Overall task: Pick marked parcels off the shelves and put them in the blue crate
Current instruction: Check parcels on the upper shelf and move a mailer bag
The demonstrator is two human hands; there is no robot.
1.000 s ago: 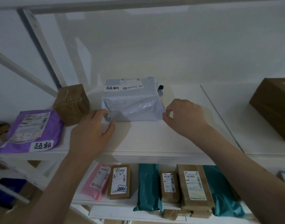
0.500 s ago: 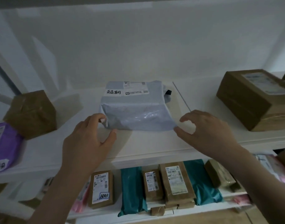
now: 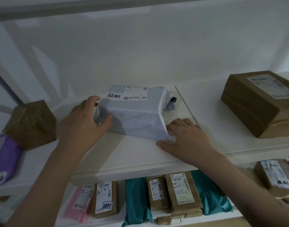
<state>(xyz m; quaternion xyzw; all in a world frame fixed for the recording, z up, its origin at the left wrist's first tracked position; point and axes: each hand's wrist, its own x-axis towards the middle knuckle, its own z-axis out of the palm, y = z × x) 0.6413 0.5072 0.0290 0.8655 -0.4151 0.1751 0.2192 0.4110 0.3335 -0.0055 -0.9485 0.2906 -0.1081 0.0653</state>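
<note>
Grey parcel (image 3: 134,115): shiny, crinkly plastic w/ paper label. Brown boxes (image 3: 261,104): dull cardboard, glossy tape. Shelf (image 3: 140,154): smooth, white.

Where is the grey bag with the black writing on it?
In the head view the grey parcel bag lies mid upper shelf, between the small taped box and the big cardboard box, with the left hand and right hand at its corners.

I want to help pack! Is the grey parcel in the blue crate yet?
No, the grey parcel sits on the shelf between both hands.
</note>
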